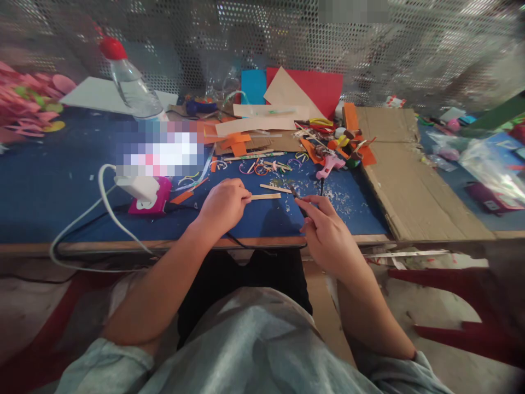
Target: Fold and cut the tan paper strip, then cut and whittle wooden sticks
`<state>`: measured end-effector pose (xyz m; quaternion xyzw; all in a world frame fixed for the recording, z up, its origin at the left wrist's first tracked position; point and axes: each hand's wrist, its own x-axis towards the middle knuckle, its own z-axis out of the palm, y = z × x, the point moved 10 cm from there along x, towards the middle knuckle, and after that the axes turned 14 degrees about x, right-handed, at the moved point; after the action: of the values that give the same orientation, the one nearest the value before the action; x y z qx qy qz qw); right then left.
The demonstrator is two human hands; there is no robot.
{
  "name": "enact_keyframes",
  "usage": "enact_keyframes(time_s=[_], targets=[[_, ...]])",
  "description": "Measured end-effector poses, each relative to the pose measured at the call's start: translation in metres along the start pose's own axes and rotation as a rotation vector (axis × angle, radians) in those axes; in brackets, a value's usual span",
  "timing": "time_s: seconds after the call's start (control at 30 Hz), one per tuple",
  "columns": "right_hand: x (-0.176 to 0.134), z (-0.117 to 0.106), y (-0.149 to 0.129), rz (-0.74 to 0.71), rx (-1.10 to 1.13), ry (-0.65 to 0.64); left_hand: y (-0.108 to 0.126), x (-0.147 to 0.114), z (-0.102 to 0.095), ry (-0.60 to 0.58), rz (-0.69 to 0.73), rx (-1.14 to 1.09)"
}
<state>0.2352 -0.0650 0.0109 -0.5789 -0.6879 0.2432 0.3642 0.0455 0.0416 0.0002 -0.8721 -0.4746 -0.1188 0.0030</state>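
Note:
My left hand (225,203) is closed in a pinch on thin pale wooden sticks (266,196), which point right, low over the blue tabletop. Just behind their tips lies another flat wooden stick (275,188). My right hand (328,232) grips a slim dark craft knife (297,196), its blade angled up and left, close to the right ends of the sticks. Small whitish shavings (338,200) are scattered around the blade. A pink glue gun (330,164) rests behind my right hand, its nozzle pointing down toward the table.
A magenta power strip (151,203) with a white charger (141,187) and looping cable stands left. Behind it is a clear bottle (137,87). Coloured paper (305,90), pliers (322,123) and craft scraps lie at the back. Cardboard (418,191) covers the right side.

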Motion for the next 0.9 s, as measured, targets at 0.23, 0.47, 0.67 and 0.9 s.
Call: enact_keyframes(time_s=[0.23, 0.47, 0.67, 0.9], targets=[[-0.002, 0.008, -0.015, -0.143, -0.020, -0.012, 0.003, -0.002, 0.002, 0.001, 0.005, 0.033], [-0.012, 0.046, -0.031, -0.215, -0.135, -0.081, 0.004, -0.003, 0.001, -0.010, -0.009, 0.048], [-0.009, 0.067, -0.051, -0.238, -0.147, -0.111, 0.008, -0.004, -0.003, -0.013, 0.006, 0.074], [-0.012, 0.073, -0.052, -0.226, -0.226, -0.111, 0.004, -0.003, -0.001, -0.006, -0.014, 0.062]])
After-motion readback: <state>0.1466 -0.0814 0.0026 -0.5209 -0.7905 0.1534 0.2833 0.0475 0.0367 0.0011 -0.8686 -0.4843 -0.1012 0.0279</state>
